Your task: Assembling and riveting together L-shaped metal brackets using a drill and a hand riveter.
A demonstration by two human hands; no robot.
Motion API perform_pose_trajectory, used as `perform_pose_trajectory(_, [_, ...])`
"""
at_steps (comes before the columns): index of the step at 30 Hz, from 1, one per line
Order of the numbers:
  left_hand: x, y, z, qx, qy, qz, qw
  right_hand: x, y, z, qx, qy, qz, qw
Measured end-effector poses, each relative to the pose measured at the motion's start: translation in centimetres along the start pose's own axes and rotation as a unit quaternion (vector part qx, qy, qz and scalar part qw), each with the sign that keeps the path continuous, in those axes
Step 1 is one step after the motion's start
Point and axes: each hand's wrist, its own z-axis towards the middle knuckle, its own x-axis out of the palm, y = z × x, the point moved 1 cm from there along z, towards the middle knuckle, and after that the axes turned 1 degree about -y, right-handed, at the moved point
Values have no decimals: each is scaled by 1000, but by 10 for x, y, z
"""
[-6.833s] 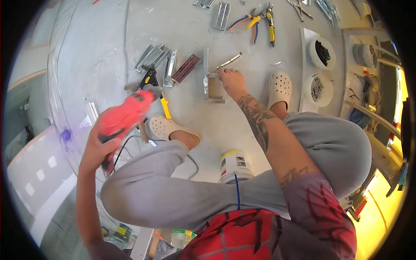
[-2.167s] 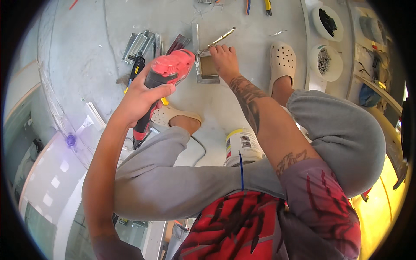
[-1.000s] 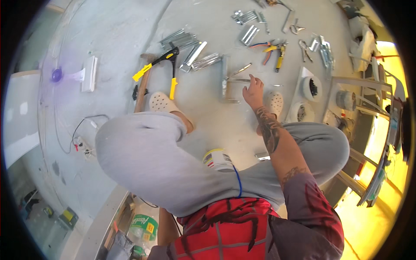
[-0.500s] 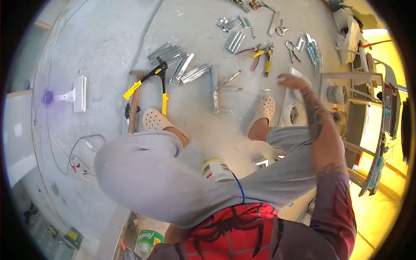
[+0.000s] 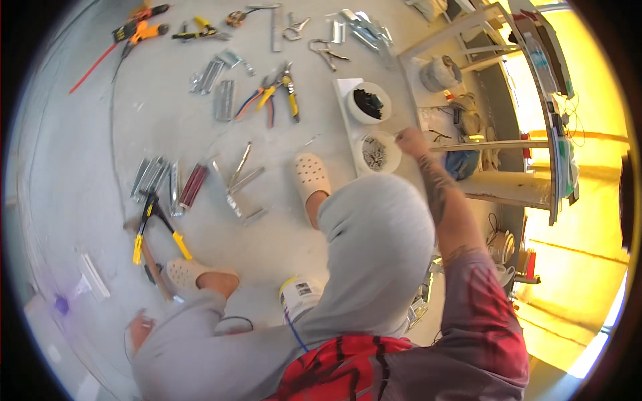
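My right hand (image 5: 411, 142), with fingers curled closed, is at the right rim of a white tub of screws (image 5: 374, 154). Whether it grips the rim or something small does not show. Just beyond stands another white tub with black pieces (image 5: 368, 104); a white board (image 5: 347, 127) lies by both. At the lower left my left hand (image 5: 139, 329) hangs beside my knee, its fingers blurred. Nearest to it are a hammer (image 5: 155, 266) and a black-and-yellow long-handled tool (image 5: 155, 217) on the floor.
Cut metal profiles (image 5: 152, 179) lie in several groups ahead. Pliers (image 5: 269, 93), yellow-handled snips (image 5: 290, 93) and locking clamps (image 5: 328, 53) are scattered farther off. A cordless drill (image 5: 140, 30) lies far left. On the right stands a wooden frame (image 5: 491, 145); a white bucket (image 5: 299, 296) sits between my legs.
The view has shifted, and both tubs now show fully. My right hand has come down to the nearer tub's rim, with fingers more curled. My left hand has come into view.
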Motion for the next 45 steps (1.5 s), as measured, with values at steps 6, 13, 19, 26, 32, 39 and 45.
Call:
perform_pose_trajectory(6, [-141, -125, 156, 67, -142, 235, 959, 104, 33, -44, 138, -32, 136, 981])
perform_pose_trajectory(13, [-13, -146, 238, 158, -175, 150, 960, 85, 101, -21, 61, -4, 170, 984])
perform_pose_trajectory(19, [-4, -176, 204, 8, -253, 214, 943, 87, 110, -15, 23, 26, 134, 990])
perform_pose_trajectory(26, [-47, -240, 162, 73, -215, 216, 950, 91, 69, -31, 56, -98, 276, 954])
perform_pose_trajectory(32, [-110, -333, 42, 144, -219, 115, 958, 28, 61, -22, 76, -103, 400, 908])
perform_pose_trajectory(39, [-112, -418, -140, 304, -294, 8, 906, -250, 213, -50, -310, -26, 501, 807])
perform_pose_trajectory(45, [-74, -404, -191, 261, -391, -61, 880, -322, 406, -148, -455, 62, 440, 772])
